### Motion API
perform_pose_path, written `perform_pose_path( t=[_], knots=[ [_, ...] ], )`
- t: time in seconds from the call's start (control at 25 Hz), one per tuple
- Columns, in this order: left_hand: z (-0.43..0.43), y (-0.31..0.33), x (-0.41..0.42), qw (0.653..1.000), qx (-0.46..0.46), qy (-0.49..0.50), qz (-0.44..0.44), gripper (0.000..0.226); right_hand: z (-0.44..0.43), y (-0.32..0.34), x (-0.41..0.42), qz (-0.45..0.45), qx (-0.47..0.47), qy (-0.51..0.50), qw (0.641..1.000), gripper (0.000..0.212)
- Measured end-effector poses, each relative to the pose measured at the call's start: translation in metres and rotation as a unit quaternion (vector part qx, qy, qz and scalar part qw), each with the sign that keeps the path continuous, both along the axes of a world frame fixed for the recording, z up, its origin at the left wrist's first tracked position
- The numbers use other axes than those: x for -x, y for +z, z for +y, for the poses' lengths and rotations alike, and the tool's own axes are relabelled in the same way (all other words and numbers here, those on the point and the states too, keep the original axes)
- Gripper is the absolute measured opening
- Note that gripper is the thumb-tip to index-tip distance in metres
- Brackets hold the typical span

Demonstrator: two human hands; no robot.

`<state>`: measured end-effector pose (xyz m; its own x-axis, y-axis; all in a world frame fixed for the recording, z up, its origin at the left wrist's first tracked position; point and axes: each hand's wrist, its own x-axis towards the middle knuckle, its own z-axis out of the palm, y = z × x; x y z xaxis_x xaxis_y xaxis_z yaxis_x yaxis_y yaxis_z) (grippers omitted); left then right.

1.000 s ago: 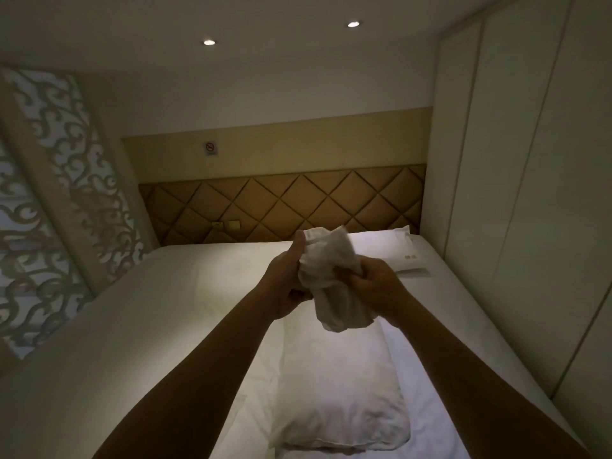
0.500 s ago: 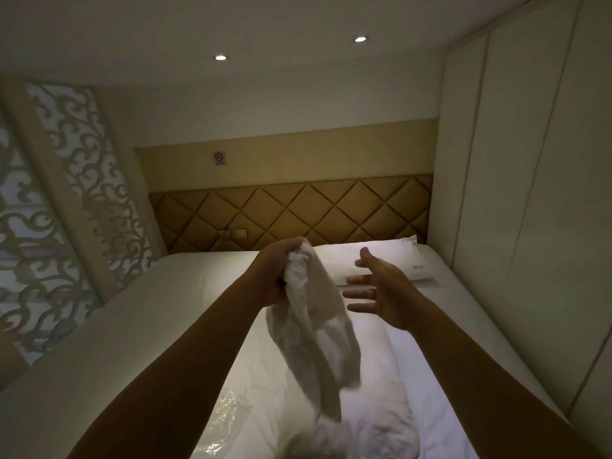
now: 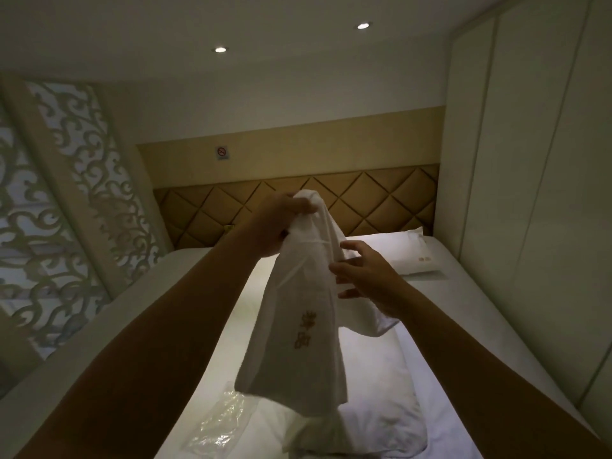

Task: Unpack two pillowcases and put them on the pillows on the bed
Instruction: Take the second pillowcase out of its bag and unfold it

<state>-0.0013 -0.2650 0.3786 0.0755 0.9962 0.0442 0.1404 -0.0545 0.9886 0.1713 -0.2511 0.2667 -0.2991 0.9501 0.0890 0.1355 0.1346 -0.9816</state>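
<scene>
In the head view, our left hand (image 3: 281, 223) clutches the top of the pillowcase (image 3: 298, 319), which hangs above the bare pillow (image 3: 381, 385) on the bed (image 3: 457, 289). Our right hand (image 3: 367, 279) is spread, fingers loose against the cloth's edge, grasping nothing. If we catch only one layer, or the closed end, we may miss the opening, and the plastic wrapper (image 3: 215, 422) below could snag.

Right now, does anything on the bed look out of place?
Yes. A crumpled clear plastic wrapper lies loose on the bed, left of the bare pillow, which lies lengthwise, away from the headboard.
</scene>
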Motion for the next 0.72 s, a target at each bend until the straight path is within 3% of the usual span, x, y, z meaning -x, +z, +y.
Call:
perform_pose_path(
  t=[0.08,0.2,0.32,0.4,0.52,0.6,0.72],
  knots=[
    [0.002,0.008,-0.004,0.999,-0.005,0.043,-0.028,0.007,-0.001,0.004,0.005,0.0,-0.011,0.005,1.0,0.058],
    [0.011,0.012,-0.001,0.993,0.01,0.093,-0.066,0.012,-0.002,0.004,0.006,-0.032,-0.05,-0.013,0.998,0.04],
    [0.021,0.015,0.005,0.982,0.011,0.13,-0.135,0.013,-0.012,0.005,0.004,-0.076,-0.164,-0.08,0.98,0.021],
    [0.022,0.018,0.003,0.975,0.02,0.15,-0.162,0.007,-0.019,0.01,0.005,-0.104,-0.213,-0.071,0.969,0.028],
    [0.023,0.016,0.001,0.969,0.002,0.154,-0.195,0.006,-0.024,0.016,0.013,-0.176,-0.216,-0.014,0.96,0.043],
    [0.023,0.015,0.001,0.978,-0.03,0.142,-0.152,0.011,-0.018,0.013,0.018,-0.233,-0.235,-0.029,0.943,0.036],
    [0.029,0.015,0.011,0.981,-0.07,0.181,0.023,0.009,-0.003,0.007,0.016,-0.252,-0.252,-0.064,0.932,0.019]
  ],
)
